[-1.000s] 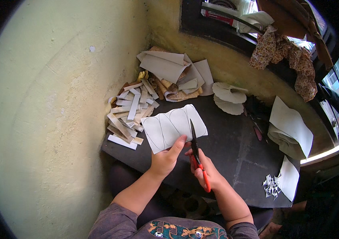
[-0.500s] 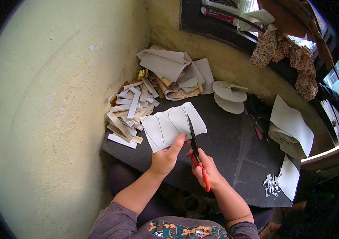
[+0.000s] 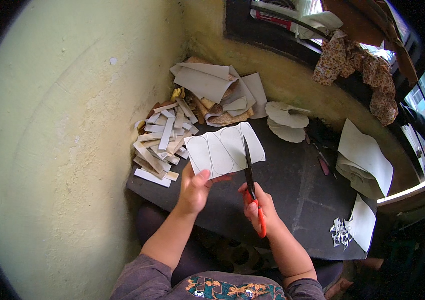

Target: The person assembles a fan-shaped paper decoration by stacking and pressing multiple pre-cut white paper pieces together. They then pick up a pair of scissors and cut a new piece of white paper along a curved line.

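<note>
My left hand (image 3: 196,187) pinches the lower left edge of a white sheet (image 3: 222,150), thumb on top and fingers beneath. Curved outlines are drawn across the sheet in several rounded shapes. In my right hand (image 3: 261,202) is a pair of scissors (image 3: 250,180) with orange-red handles and long dark blades. Its blades point away from me and lie over the right part of the sheet. Whether they are parted is hard to make out.
On the dark table (image 3: 287,200) lie a heap of pale strips (image 3: 165,132), folded sheets (image 3: 207,82) in the corner, scalloped white pieces (image 3: 287,120), rolled white sheets (image 3: 365,160) and small white scraps (image 3: 341,233). A wall (image 3: 72,150) rises at the left.
The white sheet has shifted a little up and to the right. My left hand's grip has slid toward its lower left corner. The scissors have moved slightly right, still over the sheet.
</note>
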Tool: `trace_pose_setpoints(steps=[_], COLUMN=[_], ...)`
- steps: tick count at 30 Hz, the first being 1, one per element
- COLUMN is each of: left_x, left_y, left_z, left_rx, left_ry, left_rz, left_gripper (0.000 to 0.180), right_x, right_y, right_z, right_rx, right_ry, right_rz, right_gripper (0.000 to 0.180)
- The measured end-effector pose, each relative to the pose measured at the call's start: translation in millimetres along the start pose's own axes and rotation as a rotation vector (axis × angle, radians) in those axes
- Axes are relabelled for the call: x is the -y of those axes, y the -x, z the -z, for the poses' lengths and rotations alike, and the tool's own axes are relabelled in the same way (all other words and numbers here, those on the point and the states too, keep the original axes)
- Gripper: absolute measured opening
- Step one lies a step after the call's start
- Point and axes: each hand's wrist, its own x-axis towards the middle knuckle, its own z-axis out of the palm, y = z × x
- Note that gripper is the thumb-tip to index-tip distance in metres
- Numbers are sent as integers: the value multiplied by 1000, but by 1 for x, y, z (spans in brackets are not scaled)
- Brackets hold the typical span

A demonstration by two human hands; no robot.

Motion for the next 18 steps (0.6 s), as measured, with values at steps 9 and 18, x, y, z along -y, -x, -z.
trace_pose_setpoints(steps=[9,18], left_x=[-23,-28], left_y=[-9,-5], left_z=[5,0], left_rx=[-34,72], left_ry=[-273,-386], left_rz=[242,130], left_gripper=[27,18], right_x=[7,4], right_y=[-2,-1], right_z=[1,0], right_rx=[64,121], right_ry=[23,-83], right_rz=[-20,-58], right_gripper=[50,50])
